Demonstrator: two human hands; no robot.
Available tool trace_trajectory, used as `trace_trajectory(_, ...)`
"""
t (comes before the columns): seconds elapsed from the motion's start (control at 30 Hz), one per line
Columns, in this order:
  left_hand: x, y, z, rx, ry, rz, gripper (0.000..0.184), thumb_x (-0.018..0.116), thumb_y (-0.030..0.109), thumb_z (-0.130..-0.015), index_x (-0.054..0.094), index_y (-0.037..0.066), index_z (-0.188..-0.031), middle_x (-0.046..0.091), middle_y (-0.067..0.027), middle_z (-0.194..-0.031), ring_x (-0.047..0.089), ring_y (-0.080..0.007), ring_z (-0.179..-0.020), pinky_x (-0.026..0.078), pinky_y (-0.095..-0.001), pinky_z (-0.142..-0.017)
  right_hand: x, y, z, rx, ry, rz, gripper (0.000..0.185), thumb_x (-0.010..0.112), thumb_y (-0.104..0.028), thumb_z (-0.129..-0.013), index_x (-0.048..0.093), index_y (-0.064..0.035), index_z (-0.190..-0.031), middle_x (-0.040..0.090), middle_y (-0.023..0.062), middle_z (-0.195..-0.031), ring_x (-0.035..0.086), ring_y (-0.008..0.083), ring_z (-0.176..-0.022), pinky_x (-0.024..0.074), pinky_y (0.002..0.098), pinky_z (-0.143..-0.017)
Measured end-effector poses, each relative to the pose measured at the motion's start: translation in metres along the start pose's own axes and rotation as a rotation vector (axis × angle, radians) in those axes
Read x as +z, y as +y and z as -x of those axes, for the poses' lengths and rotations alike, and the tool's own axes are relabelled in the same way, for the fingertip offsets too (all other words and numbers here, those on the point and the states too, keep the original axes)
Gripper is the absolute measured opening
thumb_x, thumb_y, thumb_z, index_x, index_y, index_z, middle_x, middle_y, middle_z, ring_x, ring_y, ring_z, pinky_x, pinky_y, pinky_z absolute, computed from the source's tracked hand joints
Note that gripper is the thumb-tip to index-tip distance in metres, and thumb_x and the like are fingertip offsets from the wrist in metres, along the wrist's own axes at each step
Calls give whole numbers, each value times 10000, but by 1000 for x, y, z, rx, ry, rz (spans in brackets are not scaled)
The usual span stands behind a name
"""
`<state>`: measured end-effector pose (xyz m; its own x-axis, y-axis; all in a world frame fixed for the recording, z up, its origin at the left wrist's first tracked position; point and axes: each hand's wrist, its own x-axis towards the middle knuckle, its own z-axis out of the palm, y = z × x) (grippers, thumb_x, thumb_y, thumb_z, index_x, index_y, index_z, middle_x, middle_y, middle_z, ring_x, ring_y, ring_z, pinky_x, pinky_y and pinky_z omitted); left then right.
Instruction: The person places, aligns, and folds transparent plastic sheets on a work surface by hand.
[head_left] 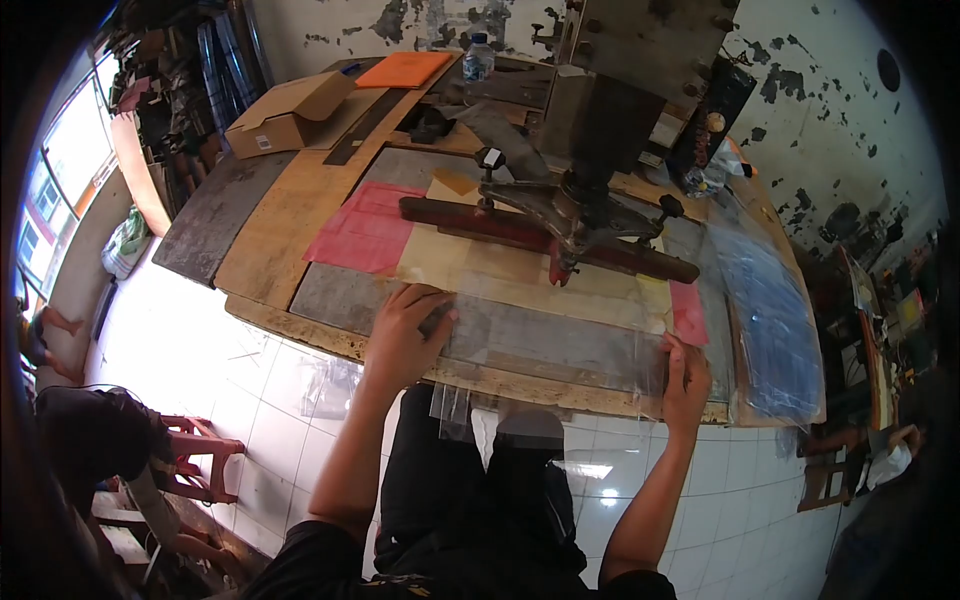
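A clear plastic sheet (560, 345) lies across the front of the grey work plate (335, 292) and hangs over the table's front edge. At its left side my left hand (408, 325) rests with curled fingers, thumb and fingertips on the plastic. My right hand (687, 380) pinches the sheet's right edge. Just beyond it, a pale yellow sheet (480, 262) lies under the press's long dark red bar (480, 216). Pink sheets (360, 228) flank the yellow one on the left and right.
The press column (600, 120) rises behind the bar. Stacked clear bluish plastic sheets (765, 310) lie at the right. A cardboard box (290, 112), an orange folder (405, 69) and a water bottle (479, 58) stand farther back. Another person (100, 450) is at lower left, near a red stool (205, 460).
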<state>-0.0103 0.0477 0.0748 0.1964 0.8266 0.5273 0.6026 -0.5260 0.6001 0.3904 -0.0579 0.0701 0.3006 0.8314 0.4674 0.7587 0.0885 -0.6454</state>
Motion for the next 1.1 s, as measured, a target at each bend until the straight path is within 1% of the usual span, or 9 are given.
trace_trajectory(0.1, -2, -2, 0, 23, -11, -44, 243, 762, 110, -899, 776, 33, -1129, 726, -122, -1135, 670, -347, -1092, 534, -435, -973, 0, -2, 0, 0, 2, 15, 394, 506, -349, -1108, 753, -60, -1212, 767, 105, -1062, 662, 283, -1089, 402, 419, -1094)
trace_trajectory(0.23, -1, 0, 0, 24, 6, -52, 237, 764, 114, -895, 779, 38, -1119, 729, -119, -1121, 669, -347, -1092, 530, -441, -976, 1, 2, 1, 8, 10, 39, 398, 499, -351, -1110, 753, -62, -1211, 770, 103, -1054, 663, 283, -1087, 401, 424, -1096)
trace_trajectory(0.3, -1, -1, 0, 17, 3, -52, 227, 764, 118, -896, 782, 46, -1111, 731, -117, -1114, 668, -346, -1094, 526, -441, -982, 0, 7, 1, -40, 2, 47, 412, 498, -351, -1120, 750, -64, -1274, 747, 93, -1058, 648, 216, -1026, 489, 354, -911)
trace_trajectory(0.43, -1, -1, 0, 12, 2, -56, 219, 764, 127, -898, 784, 51, -1102, 731, -118, -1114, 667, -346, -1091, 519, -444, -991, 0, 3, 0, -49, -1, 60, 407, 499, -345, -1120, 749, -63, -1274, 742, 90, -1050, 641, 212, -1002, 487, 349, -901)
trace_trajectory(0.5, -1, -1, 0, 28, 7, -62, 218, 763, 135, -901, 785, 54, -1103, 731, -118, -1113, 666, -349, -1086, 515, -447, -996, 0, -3, 0, 4, 1, 50, 395, 499, -345, -1109, 753, -62, -1214, 772, 106, -1040, 668, 287, -1071, 404, 426, -1096)
trace_trajectory(0.93, 0, -2, 0, 29, 11, -55, 204, 761, 124, -901, 785, 55, -1091, 738, -117, -1107, 662, -348, -1103, 504, -449, -1012, 0, -2, 1, -11, 15, 65, 379, 513, -334, -1110, 756, -64, -1217, 771, 105, -1040, 664, 292, -1074, 410, 421, -1091)
trace_trajectory(1.0, 0, -2, 1, 18, 17, -47, 216, 747, 146, -910, 774, 40, -1096, 738, -110, -1107, 659, -341, -1107, 480, -453, -1042, 1, -2, 1, -4, 18, 44, 374, 520, -334, -1108, 758, -67, -1216, 773, 101, -1036, 664, 286, -1070, 411, 419, -1089)
trace_trajectory(1.1, 1, -3, 2, 10, 20, -71, 212, 743, 153, -918, 775, 42, -1096, 738, -109, -1105, 660, -342, -1102, 478, -451, -1045, 0, -5, 1, -1, 14, 67, 362, 524, -322, -1106, 759, -69, -1216, 775, 96, -1033, 664, 280, -1065, 412, 417, -1086)
